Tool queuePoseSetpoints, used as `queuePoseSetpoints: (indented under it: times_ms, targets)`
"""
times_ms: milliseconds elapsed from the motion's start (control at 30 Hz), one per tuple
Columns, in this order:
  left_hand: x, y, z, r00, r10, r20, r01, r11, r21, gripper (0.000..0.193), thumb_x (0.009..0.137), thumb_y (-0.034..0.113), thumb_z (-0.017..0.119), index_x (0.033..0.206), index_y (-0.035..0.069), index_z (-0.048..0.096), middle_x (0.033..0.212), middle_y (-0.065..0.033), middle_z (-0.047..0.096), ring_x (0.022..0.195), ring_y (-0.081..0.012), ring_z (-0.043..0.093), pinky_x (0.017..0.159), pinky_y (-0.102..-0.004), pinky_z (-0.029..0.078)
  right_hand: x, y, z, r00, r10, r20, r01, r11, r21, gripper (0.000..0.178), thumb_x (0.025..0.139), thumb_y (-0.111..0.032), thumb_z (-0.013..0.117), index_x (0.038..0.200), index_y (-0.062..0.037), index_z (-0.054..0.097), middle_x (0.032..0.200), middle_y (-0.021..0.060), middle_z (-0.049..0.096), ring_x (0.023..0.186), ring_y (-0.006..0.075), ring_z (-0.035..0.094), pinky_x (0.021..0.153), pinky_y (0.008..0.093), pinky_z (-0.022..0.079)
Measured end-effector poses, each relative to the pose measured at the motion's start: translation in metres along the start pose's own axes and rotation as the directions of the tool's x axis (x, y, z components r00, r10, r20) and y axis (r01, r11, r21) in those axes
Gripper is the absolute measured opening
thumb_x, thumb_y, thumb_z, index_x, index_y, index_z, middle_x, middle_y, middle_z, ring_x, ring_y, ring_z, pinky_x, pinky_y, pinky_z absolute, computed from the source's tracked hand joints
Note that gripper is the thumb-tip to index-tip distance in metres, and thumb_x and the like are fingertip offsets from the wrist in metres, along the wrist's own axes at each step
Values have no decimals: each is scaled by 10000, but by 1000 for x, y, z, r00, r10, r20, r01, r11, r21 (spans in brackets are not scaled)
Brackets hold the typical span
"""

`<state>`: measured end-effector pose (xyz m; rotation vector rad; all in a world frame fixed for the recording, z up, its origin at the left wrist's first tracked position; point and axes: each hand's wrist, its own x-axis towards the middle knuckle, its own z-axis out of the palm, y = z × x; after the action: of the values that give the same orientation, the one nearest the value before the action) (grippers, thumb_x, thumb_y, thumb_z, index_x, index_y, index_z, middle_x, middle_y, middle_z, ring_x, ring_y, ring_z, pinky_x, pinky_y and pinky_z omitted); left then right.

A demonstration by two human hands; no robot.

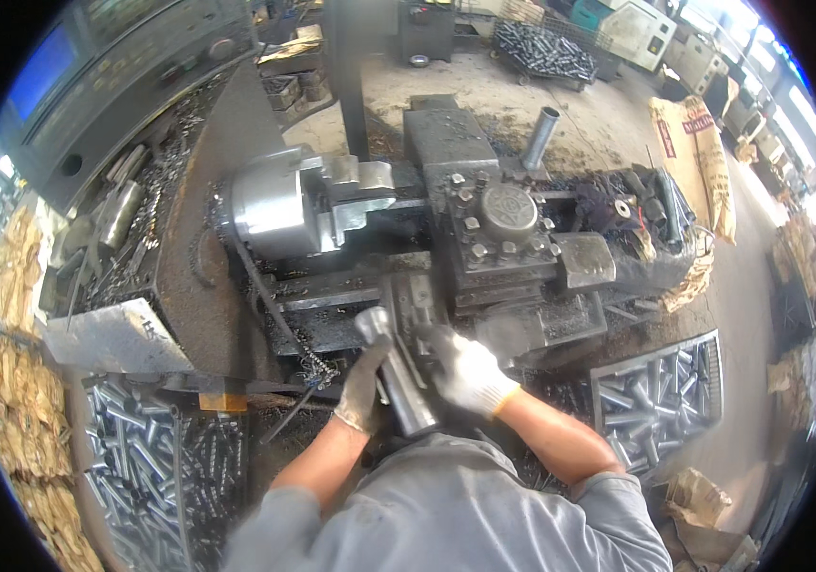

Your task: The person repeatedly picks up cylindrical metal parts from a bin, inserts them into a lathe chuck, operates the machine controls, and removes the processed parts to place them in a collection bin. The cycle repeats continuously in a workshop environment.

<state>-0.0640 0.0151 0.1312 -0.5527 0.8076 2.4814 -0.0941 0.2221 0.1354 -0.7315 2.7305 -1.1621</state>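
My left hand [362, 383], in a soiled work glove, is closed around a shiny metal tube [406, 389]. The tube stands at a slant in front of my body, its wider end up by the lathe's carriage. Close to its right side is my right hand [470, 367], in a white glove with darkened fingertips. Those fingertips reach toward the dark carriage [415, 297] and are blurred, so their grip is unclear. Up and to the left, the lathe chuck [275, 208] shows its stepped jaws [356, 191]. The tool post [506, 214] sits to the right of the jaws.
Metal tubes fill a crate [718, 377] at the right and a heap [136, 458] at the lower left. Chips cover the lathe bed [332, 297]. An upright tube [541, 133] stands behind the tool post. A cart of parts [546, 52] is farther back.
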Motion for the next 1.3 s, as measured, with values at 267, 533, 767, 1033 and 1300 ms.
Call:
queuePoseSetpoints:
  times_ms: [267,533,767,1033,1300]
  targets:
    - [25,48,-66,934,345,-91,-328,931,160,504,1067,557,587,1179,76,686,978,-104,754,818,-251,744,745,-410,642,45,37,11,966,258,-18,-259,962,-88,485,899,-333,738,1284,-44,679,992,230,774,832,380,763,746,472,596]
    - [37,42,22,851,520,77,-524,849,63,784,1041,682,544,1442,8,558,1399,-135,653,1304,-294,619,1175,-452,442,91,-19,-17,859,295,417,-458,807,373,655,783,-394,916,1231,38,713,1017,153,773,916,168,730,836,355,595]
    - [140,62,-15,905,288,312,-363,144,920,594,1116,449,523,1558,54,481,1520,-155,586,1353,-302,589,1146,-438,470,97,-59,-119,949,-38,312,-152,813,562,832,717,-272,940,1409,1,567,1145,129,752,911,225,751,865,368,627]
    - [94,65,0,686,676,267,-412,59,909,329,1020,146,695,1315,2,693,1217,-183,776,1109,-260,761,979,-371,581,262,-26,-228,901,-297,316,433,571,-697,609,791,-210,793,1362,-81,624,1099,217,764,966,399,773,852,487,627]
    - [-42,-17,-161,497,624,-603,-303,776,553,230,1036,161,718,1212,13,718,1055,-74,761,918,-175,724,807,-344,598,339,62,-149,798,127,590,305,759,-576,765,673,-447,870,1292,-44,673,1120,240,774,1064,414,751,915,490,599]
